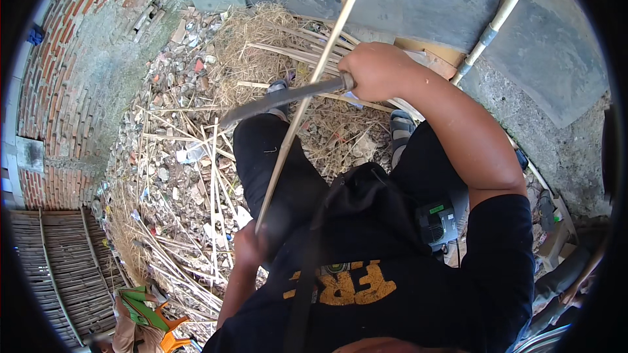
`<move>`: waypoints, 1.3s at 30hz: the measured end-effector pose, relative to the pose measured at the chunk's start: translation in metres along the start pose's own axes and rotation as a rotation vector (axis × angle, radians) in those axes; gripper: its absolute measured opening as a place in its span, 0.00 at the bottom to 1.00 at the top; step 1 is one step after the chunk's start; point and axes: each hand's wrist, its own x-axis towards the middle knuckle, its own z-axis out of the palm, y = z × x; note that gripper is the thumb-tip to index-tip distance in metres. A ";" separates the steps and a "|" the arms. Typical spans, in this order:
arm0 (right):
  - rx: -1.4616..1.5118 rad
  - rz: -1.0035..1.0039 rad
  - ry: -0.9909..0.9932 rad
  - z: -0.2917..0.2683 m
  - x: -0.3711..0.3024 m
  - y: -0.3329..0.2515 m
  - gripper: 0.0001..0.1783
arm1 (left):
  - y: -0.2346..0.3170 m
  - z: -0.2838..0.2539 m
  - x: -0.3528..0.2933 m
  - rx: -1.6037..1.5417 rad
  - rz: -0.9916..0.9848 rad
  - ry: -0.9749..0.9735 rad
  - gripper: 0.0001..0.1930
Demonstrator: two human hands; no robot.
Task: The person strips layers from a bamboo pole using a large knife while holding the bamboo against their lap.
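My right hand (374,70) is closed round the handle of a machete (271,100). Its dark, curved blade points left and crosses a long, pale bamboo strip (286,144), touching or nearly touching it; I cannot tell which. Down by my left thigh, my left hand (248,244) grips the lower end of this strip. From there it slants up and away past the top of the view. Slight blur hides part of the left fingers.
Split bamboo strips (214,189) lie over rubble and dry straw (252,36). Grey sheets (418,0) and a pole (500,23) stand ahead, a brick wall (65,85) at left. A person (125,330) is at the lower left by an orange chair (173,340).
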 end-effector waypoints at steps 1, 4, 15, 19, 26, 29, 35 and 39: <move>-0.028 -0.035 -0.029 -0.003 -0.002 -0.005 0.13 | -0.008 0.006 0.000 0.047 0.032 0.029 0.12; 0.156 -0.041 -0.019 -0.003 0.009 0.024 0.10 | -0.005 0.011 0.004 0.040 0.024 0.045 0.13; -0.127 -0.095 0.115 -0.004 -0.001 -0.014 0.11 | -0.008 0.014 -0.005 0.005 0.005 0.098 0.14; -0.040 -0.049 0.127 0.006 0.012 0.016 0.11 | -0.001 0.012 0.000 0.063 0.024 0.096 0.12; 0.108 0.031 0.196 0.000 0.011 0.027 0.10 | 0.001 0.014 -0.002 0.046 0.011 0.100 0.10; 0.045 -0.056 0.134 0.005 0.008 0.005 0.07 | 0.001 0.013 -0.004 0.056 -0.004 0.094 0.10; 0.255 0.069 0.125 0.003 0.026 0.052 0.16 | 0.006 0.018 0.000 0.088 -0.012 0.137 0.11; 0.181 0.102 0.153 -0.001 0.018 0.053 0.14 | 0.001 0.016 -0.006 0.114 0.045 0.166 0.08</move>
